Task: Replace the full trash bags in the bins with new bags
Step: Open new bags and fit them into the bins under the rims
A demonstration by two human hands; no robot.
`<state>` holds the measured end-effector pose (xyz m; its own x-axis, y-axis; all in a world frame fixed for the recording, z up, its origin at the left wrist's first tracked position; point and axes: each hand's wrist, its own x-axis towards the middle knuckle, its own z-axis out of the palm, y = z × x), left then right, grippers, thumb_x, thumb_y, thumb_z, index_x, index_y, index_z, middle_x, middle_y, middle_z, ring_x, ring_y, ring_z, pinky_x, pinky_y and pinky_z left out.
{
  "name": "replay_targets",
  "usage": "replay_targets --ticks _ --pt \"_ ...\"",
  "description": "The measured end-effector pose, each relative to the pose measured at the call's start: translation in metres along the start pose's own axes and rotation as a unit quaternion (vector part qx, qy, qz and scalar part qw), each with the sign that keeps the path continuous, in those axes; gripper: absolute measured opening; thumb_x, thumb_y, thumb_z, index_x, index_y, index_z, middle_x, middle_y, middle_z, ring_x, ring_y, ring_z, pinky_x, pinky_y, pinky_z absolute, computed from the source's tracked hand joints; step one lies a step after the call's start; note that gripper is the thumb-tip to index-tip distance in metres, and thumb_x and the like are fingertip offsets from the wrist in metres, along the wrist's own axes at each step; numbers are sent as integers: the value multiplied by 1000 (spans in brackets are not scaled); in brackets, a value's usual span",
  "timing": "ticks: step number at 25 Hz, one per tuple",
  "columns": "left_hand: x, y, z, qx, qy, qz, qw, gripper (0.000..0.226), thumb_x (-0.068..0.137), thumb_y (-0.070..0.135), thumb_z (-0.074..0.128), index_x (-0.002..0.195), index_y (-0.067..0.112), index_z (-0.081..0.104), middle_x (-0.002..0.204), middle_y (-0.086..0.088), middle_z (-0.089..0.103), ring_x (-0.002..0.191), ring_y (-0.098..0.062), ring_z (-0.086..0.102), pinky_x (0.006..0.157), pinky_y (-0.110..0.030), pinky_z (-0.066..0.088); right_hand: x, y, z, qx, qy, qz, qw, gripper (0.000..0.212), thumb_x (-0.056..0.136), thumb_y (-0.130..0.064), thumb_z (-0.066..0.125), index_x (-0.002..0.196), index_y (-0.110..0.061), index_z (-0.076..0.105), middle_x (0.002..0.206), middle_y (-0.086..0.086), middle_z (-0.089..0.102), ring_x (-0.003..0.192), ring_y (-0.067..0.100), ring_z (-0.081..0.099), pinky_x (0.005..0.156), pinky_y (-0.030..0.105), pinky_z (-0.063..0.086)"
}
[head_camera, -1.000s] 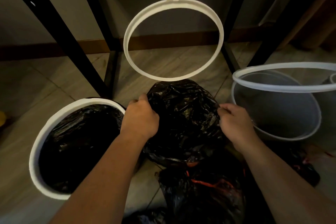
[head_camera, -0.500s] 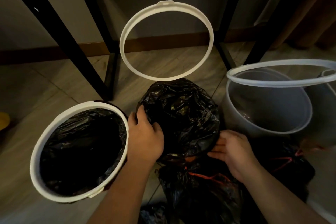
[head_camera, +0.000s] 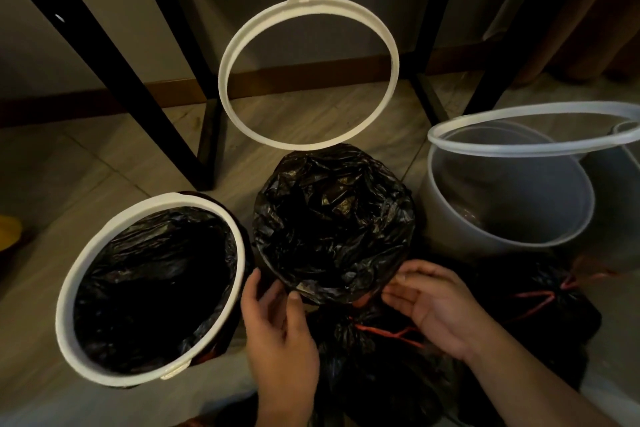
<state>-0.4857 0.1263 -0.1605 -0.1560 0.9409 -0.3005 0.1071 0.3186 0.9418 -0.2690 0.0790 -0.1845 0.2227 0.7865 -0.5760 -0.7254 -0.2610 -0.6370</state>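
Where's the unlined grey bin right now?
Head view, right side: the unlined grey bin sits just right of the black-bagged middle bin, behind a tied full bag.

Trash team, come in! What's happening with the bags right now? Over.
Left hand, right hand open, fingertips at middle bag's near edge. Bag mouth spread wide, white ring raised above it. Tied full bags crowd floor below hands.

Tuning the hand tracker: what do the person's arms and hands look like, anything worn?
Left hand and right hand are ungloved, with no rings, watch or bands visible. Forearms are bare, with no sleeves in frame. The light is dim.
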Motion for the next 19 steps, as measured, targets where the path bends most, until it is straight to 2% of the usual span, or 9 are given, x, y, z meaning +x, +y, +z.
replay_targets --ticks 4,6,8,10,12,15,17,19 --pt "7 -13 1 -79 28 -79 993 56 90 2 78 125 40 56 120 3 67 93 1 73 76 -19 58 0 1 3 12 -47 10 999 19 77 5 78 87 -11 72 100 23 75 86 33 77 74 39 64" --pt "10 -18 5 -132 27 -134 982 54 88 -4 78 120 35 58 106 -1 71 82 -2 76 69 -24 60 1 3 5 4 -39 7 999 24 72 6 82 81 -14 71 95 21 73 82 30 76 71 37 64" --pt "11 -22 10 -154 5 -155 976 51 85 -11 74 115 28 60 85 4 75 73 -6 75 64 -24 60 3 6 6 2 -23 4 1000 24 70 7 79 77 -13 69 89 19 69 77 28 74 68 36 64" --pt "13 -26 14 -134 -15 -142 981 43 84 -16 71 106 20 63 72 8 72 68 -9 71 63 -22 60 6 7 4 8 -24 4 1000 23 70 9 78 81 -9 69 89 20 69 79 29 74 70 37 64" --pt "16 -30 17 -93 -25 -124 988 33 84 -15 71 96 14 64 70 5 68 68 -11 65 63 -19 57 9 6 2 1 -24 -1 1000 24 71 10 76 91 -4 73 95 22 73 86 31 76 74 37 64" --pt "20 -36 21 -42 -26 -101 994 25 87 -8 74 84 13 62 64 6 63 63 -7 56 57 -16 50 16 6 -2 -3 26 -16 1000 25 70 11 73 90 -2 71 94 22 74 85 31 77 73 37 64" --pt "21 -38 20 -30 -18 -98 995 23 89 -1 76 81 14 61 64 5 62 62 -8 54 58 -20 50 19 9 1 -4 59 -29 998 22 75 15 70 86 -4 69 87 20 74 79 30 77 70 37 65" --pt "24 -37 19 -14 -10 -93 996 20 90 5 76 82 16 61 66 4 63 63 -12 54 61 -31 51 21 12 4 4 71 -34 997 22 86 16 65 86 -6 68 86 20 73 77 31 77 69 38 65"
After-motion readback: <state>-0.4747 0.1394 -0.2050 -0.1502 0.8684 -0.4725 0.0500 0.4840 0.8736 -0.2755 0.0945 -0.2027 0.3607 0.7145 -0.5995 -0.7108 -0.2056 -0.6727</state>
